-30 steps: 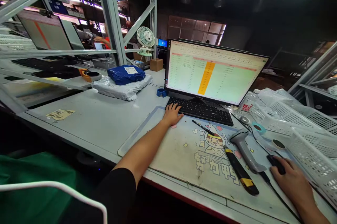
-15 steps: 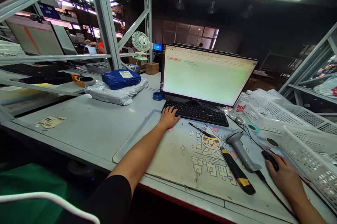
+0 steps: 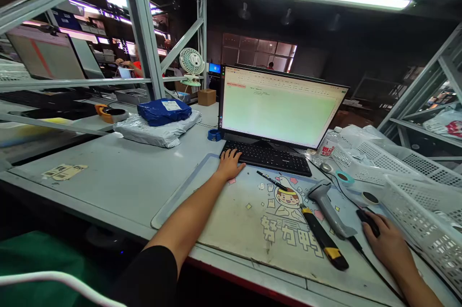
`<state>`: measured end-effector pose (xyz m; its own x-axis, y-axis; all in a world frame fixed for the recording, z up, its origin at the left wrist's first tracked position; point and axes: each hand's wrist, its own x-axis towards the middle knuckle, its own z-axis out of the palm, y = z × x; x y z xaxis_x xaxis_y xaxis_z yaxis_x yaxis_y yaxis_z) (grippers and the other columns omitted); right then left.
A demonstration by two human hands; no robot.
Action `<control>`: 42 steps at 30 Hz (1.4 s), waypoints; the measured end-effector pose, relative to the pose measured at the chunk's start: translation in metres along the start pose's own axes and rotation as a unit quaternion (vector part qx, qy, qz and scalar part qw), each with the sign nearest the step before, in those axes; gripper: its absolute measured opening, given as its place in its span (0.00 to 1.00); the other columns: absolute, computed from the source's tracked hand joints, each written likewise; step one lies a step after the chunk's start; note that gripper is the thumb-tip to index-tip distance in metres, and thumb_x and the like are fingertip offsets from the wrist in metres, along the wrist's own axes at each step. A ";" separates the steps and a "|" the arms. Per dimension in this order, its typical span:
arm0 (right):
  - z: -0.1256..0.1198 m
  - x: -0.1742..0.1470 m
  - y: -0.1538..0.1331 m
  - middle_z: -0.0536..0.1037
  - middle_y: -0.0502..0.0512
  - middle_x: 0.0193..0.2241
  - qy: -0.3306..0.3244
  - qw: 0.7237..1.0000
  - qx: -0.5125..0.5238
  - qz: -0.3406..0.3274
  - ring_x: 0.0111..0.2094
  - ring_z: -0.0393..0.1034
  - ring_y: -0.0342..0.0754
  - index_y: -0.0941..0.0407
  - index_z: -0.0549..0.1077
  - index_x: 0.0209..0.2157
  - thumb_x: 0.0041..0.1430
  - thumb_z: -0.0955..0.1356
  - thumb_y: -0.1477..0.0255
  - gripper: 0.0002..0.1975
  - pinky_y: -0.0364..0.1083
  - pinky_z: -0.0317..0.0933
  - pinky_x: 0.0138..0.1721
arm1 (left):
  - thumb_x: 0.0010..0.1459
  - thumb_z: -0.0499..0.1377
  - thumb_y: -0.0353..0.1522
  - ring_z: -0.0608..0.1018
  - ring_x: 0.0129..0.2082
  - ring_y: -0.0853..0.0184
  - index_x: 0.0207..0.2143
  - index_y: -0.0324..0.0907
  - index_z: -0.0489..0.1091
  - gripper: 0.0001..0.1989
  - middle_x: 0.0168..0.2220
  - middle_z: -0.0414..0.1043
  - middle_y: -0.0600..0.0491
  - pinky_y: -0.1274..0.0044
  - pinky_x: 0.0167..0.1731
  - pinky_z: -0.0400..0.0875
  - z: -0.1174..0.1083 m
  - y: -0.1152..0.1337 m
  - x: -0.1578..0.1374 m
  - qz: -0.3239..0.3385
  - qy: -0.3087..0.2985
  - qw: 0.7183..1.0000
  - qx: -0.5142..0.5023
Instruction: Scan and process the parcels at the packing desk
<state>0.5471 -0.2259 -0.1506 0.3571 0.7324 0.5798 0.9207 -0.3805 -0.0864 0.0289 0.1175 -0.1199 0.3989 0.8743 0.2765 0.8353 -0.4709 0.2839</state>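
My left hand [image 3: 230, 165] rests on the left end of a black keyboard [image 3: 274, 158], fingers spread over its keys and palm at the desk mat's edge. At the right, my right hand [image 3: 388, 242] is curled over a black computer mouse [image 3: 368, 223], which it partly hides. Between the hands, on the printed desk mat [image 3: 231, 225], lie a black pen [image 3: 271, 180], a black and yellow utility knife [image 3: 324, 237] and a grey barcode scanner [image 3: 330, 208] with a cable. Behind the keyboard stands a lit monitor [image 3: 277, 107] showing a mostly blank pale green page.
White perforated baskets [image 3: 420, 211] border the mouse on the right. Rolls of tape [image 3: 370, 198] sit nearby. At the left, a blue parcel [image 3: 164, 112] lies on a white parcel [image 3: 155, 132]. A small fan [image 3: 191, 62] and a cardboard box [image 3: 207, 97] stand behind.
The view has tilted up slightly, so the scene sits a little lower. Both hands keep their places, the left on the keyboard and the right on the mouse.
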 end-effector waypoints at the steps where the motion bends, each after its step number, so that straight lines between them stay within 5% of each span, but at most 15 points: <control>1: 0.000 0.000 0.000 0.78 0.66 0.56 0.000 1.000 0.000 -0.001 0.53 0.76 0.67 0.56 0.77 0.58 0.68 0.57 0.48 0.34 0.64 0.70 0.57 | 0.73 0.52 0.49 0.53 0.77 0.44 0.75 0.44 0.61 0.34 0.78 0.52 0.45 0.54 0.76 0.46 0.000 0.000 0.000 0.000 -0.001 1.000 0.001; 8: 0.003 0.001 0.001 0.78 0.67 0.54 0.009 1.000 0.004 -0.012 0.53 0.76 0.65 0.57 0.77 0.57 0.68 0.57 0.49 0.33 0.62 0.69 0.59 | 0.73 0.53 0.49 0.51 0.78 0.44 0.74 0.54 0.63 0.31 0.79 0.49 0.48 0.47 0.74 0.47 -0.004 0.004 0.000 0.021 -0.016 1.000 0.008; 16: 0.002 0.000 0.002 0.78 0.63 0.55 0.002 1.000 -0.008 0.002 0.51 0.77 0.65 0.54 0.77 0.57 0.68 0.58 0.48 0.32 0.61 0.70 0.56 | 0.72 0.54 0.51 0.51 0.78 0.40 0.71 0.50 0.66 0.31 0.79 0.49 0.45 0.40 0.71 0.48 -0.006 0.015 0.003 0.014 -0.018 1.000 0.004; 29: 0.009 0.004 0.017 0.78 0.65 0.56 -0.036 0.999 -0.007 0.032 0.50 0.77 0.66 0.54 0.78 0.58 0.65 0.60 0.47 0.34 0.62 0.73 0.51 | 0.73 0.52 0.50 0.51 0.78 0.41 0.73 0.49 0.62 0.32 0.78 0.52 0.45 0.40 0.73 0.42 -0.001 0.012 0.000 0.019 -0.008 1.000 -0.015; 42: 0.001 0.001 -0.001 0.77 0.67 0.54 0.006 1.000 0.002 0.004 0.52 0.75 0.66 0.56 0.78 0.57 0.69 0.57 0.49 0.33 0.63 0.70 0.58 | 0.73 0.52 0.49 0.52 0.78 0.42 0.73 0.49 0.63 0.31 0.78 0.53 0.45 0.42 0.74 0.43 -0.002 0.014 -0.002 0.012 -0.001 1.000 -0.015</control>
<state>0.5467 -0.2236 -0.1509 0.3628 0.7226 0.5885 0.9185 -0.3838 -0.0950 0.0392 0.1086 -0.1144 0.4200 0.8627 0.2817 0.8138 -0.4954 0.3039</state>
